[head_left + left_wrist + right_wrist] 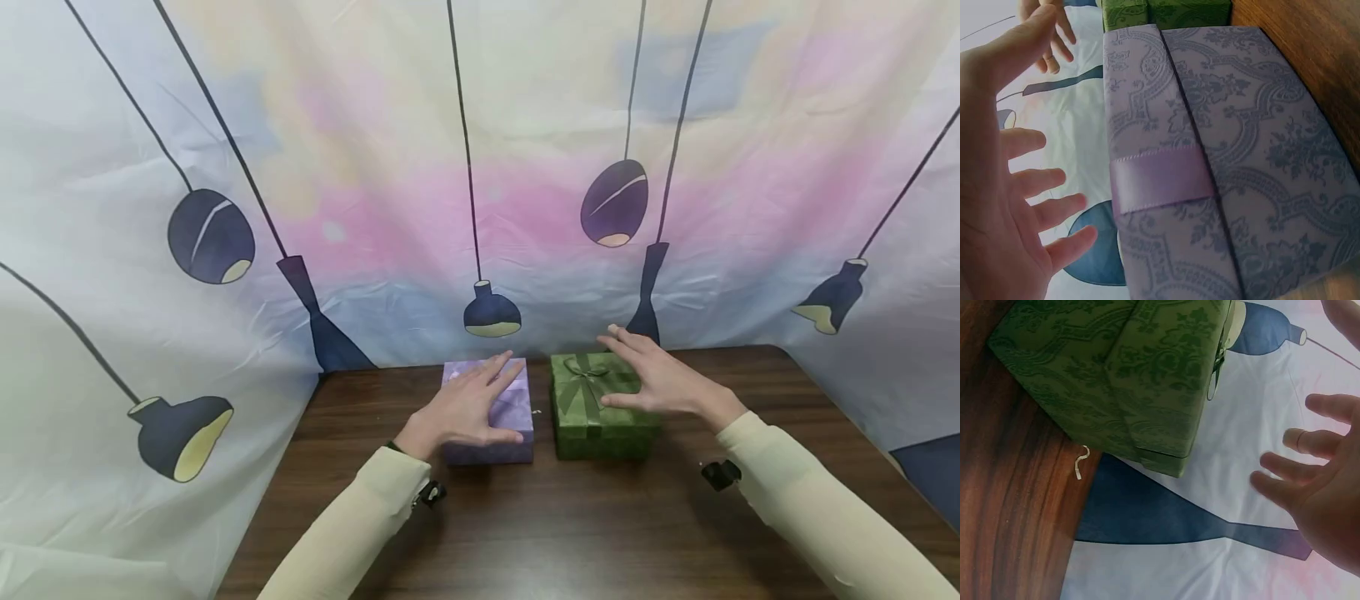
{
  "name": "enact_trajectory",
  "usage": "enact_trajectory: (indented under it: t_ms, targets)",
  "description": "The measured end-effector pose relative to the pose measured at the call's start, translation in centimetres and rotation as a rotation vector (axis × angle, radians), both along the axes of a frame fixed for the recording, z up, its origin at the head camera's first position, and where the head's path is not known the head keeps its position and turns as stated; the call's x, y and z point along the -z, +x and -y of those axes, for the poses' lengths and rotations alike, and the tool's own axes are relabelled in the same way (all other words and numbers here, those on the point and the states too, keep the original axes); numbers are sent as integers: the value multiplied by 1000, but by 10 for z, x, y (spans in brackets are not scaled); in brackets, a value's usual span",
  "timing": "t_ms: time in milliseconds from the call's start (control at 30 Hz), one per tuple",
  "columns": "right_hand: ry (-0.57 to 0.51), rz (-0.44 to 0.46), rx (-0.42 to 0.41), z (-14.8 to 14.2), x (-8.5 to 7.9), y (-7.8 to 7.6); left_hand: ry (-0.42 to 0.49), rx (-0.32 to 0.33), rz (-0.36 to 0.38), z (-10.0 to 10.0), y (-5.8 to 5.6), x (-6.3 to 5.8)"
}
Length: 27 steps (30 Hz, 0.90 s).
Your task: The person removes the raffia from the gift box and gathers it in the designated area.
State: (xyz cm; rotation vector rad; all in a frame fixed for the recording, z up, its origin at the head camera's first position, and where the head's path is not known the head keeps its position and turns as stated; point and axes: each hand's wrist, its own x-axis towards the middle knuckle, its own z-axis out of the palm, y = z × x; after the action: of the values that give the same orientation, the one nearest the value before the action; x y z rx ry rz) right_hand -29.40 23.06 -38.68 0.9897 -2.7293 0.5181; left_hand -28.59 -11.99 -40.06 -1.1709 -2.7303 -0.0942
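A lilac patterned gift box [513, 421] with a satin ribbon band stands near the table's far edge, its lid on. To its right is a green gift box [600, 425], lidded too and tied with a ribbon bow [587, 372]. My left hand [468, 404] hovers over the lilac box with fingers spread; the left wrist view shows a gap between palm and lid. Above the right side of the green box, my right hand [656, 375] is spread with its thumb apart, holding nothing. A ring circles one right finger [1300, 440].
Both boxes stand on a dark wooden table [570, 533]. A fabric backdrop [390, 167] printed with hanging lamps rises right behind the table. In the right wrist view a small pale twisted strip [1080, 464] shows by the green box's corner. Each wrist wears a small black camera [722, 474].
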Motion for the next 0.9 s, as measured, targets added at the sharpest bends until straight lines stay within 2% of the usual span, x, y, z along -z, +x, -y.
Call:
enact_trajectory:
  t_ms: [167, 333, 533, 900]
  targets:
    - [-27, -15, 26, -2, 3, -1, 14, 14, -3, -3, -1, 1]
    - [-39, -71, 40, -5, 7, -4, 30, 32, -30, -7, -3, 3]
    - [-61, -57, 92, -11, 11, -6, 51, 42, -36, -12, -4, 4]
    - [-79, -84, 104, -19, 17, -9, 57, 10, 13, -21, -5, 9]
